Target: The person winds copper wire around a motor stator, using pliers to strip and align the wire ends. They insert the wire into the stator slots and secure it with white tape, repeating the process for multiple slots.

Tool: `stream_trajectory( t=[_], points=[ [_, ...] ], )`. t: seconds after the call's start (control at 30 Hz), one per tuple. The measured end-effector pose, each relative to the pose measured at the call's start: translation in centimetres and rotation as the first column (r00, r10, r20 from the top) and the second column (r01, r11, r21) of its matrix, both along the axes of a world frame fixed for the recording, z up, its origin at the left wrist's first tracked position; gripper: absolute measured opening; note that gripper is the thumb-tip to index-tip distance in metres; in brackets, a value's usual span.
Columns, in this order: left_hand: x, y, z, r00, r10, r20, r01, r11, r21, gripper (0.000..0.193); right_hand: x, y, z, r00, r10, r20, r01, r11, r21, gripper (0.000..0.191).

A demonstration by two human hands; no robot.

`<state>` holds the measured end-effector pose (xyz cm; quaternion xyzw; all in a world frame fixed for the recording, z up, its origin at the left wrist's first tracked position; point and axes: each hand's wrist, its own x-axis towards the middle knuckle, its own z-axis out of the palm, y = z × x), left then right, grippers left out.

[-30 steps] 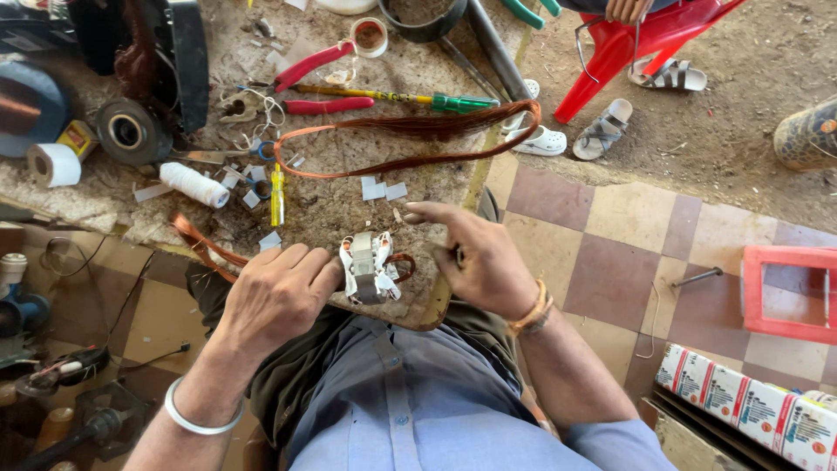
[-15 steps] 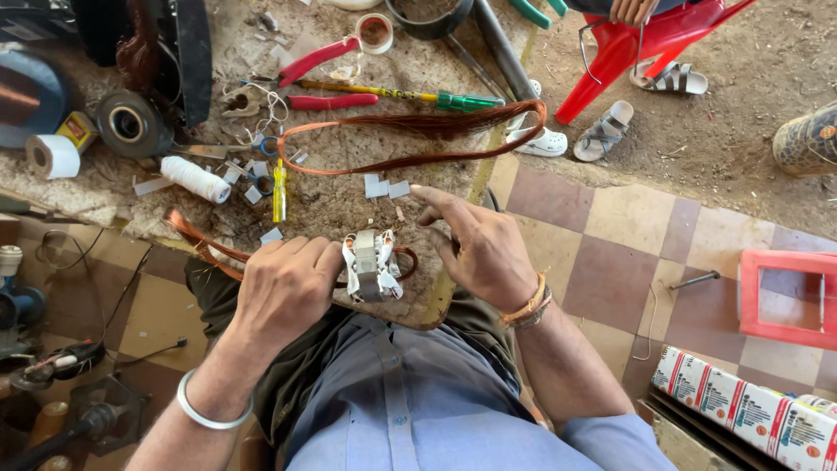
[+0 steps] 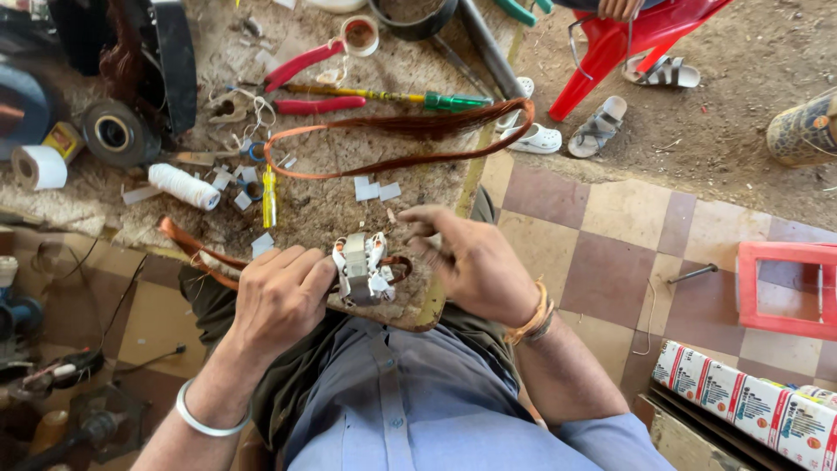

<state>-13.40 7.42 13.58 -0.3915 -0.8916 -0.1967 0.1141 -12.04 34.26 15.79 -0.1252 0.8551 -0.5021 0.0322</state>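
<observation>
We wear a light blue shirt [image 3: 410, 410] with small buttons down the front and dark green trousers [image 3: 261, 366]. A silver bangle [image 3: 205, 417] rings our left wrist. Orange and brown bands [image 3: 532, 316] ring our right wrist. Both forearms are bare.

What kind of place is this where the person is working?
Probably a small, informal repair workshop for electrical parts, open to a dirt yard. The left hand and right hand hold a small wound part over a worn workbench with red-handled pliers, a copper wire loop and tape rolls.
</observation>
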Motion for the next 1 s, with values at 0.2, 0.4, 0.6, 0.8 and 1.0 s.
stream_trajectory(
  t=[0.2, 0.4, 0.6, 0.8, 1.0],
  points=[
    [0.1, -0.4, -0.5, 1.0, -0.025, -0.002, 0.025, 1.0, 0.011, 0.015, -1.0, 0.5, -1.4, 0.984, 0.073, -0.161, -0.067, 0.997, 0.045, 0.022],
    [0.0, -0.3, -0.3, 1.0, -0.013, 0.017, 0.013, 1.0, -0.008, 0.016, -1.5, 0.3, -2.1, 0.982, 0.125, -0.139, -0.106, 0.985, 0.138, 0.027],
    [-0.1, -0.4, 0.2, 0.999, -0.017, 0.036, 0.016, 1.0, 0.008, 0.012, -2.0, -0.5, -2.8, 0.977, 0.134, -0.166, -0.102, 0.977, 0.189, 0.026],
    [-0.2, -0.2, 0.3, 0.997, 0.035, 0.063, -0.033, 0.999, -0.036, 0.011, -3.1, -1.3, -0.9, 0.96, 0.196, -0.199, -0.112, 0.923, 0.368, 0.026],
    [-0.2, -0.7, 0.3, 0.995, 0.06, 0.084, -0.06, 0.998, 0.0, 0.01, -1.0, 1.0, 2.0, 0.95, -0.166, -0.264, 0.107, 0.968, -0.226, 0.017]
  ],
)
